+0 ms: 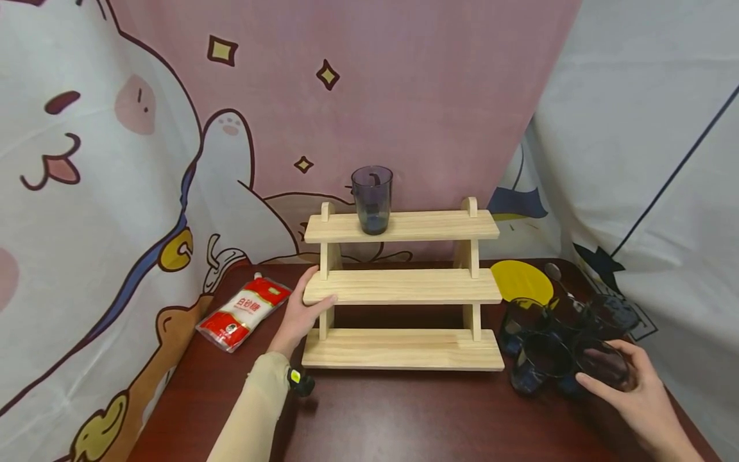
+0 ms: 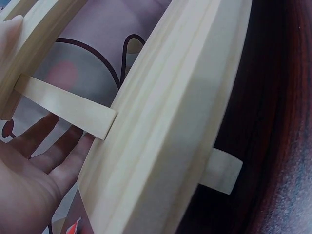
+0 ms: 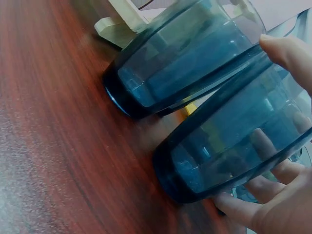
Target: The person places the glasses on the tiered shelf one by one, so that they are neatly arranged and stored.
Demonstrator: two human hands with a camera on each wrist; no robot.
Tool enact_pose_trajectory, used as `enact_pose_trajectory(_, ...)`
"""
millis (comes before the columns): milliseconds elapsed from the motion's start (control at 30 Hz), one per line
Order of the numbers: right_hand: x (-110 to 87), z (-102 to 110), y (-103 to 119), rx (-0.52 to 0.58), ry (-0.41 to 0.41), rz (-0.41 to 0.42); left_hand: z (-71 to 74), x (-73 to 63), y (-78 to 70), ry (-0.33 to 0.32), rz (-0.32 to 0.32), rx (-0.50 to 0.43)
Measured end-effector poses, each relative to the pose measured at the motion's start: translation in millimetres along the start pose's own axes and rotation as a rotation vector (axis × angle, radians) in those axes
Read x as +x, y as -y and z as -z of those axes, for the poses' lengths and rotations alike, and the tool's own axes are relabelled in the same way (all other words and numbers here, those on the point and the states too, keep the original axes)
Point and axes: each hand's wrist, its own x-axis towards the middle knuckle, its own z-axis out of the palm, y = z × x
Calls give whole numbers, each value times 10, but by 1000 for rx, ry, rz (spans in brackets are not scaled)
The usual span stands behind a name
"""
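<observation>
My left hand (image 1: 300, 316) grips the left end of the middle tier of a three-tier wooden display rack (image 1: 401, 287). Its thumb lies on the board's front, and in the left wrist view the fingers (image 2: 68, 158) reach behind the upright. At the right, my right hand (image 1: 643, 394) holds a dark blue-tinted drinking glass (image 3: 219, 141), thumb on one side and fingers round the other. Close beside it stands another such glass (image 3: 170, 58). One more glass (image 1: 372, 200) stands upright on the rack's top tier, left of the middle.
Several dark glasses (image 1: 528, 366) cluster right of the rack. Behind them are a yellow plate (image 1: 521, 281) and a metal spoon (image 1: 554, 273). A red-and-white bag of white sugar (image 1: 245, 313) lies left on the dark wooden table (image 1: 369, 417). Printed cloth (image 1: 439, 96) hangs around the table.
</observation>
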Motion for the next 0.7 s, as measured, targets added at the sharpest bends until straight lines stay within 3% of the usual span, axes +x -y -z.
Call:
enact_pose_trajectory(133, -20, 10, 2, -29, -28, -23, 5, 18, 22, 0, 5, 4)
enact_pose_trajectory(267, -59, 36, 10, 141, -33, -5, 2, 22, 26, -1, 8, 6)
enact_pose_trajectory(567, -122, 168, 235, 464, -43, 227, -13, 14, 28, -7, 12, -12)
enact_pose_trajectory(700, -134, 258, 406, 579, -41, 279, 6, 53, 99, -7, 8, 7)
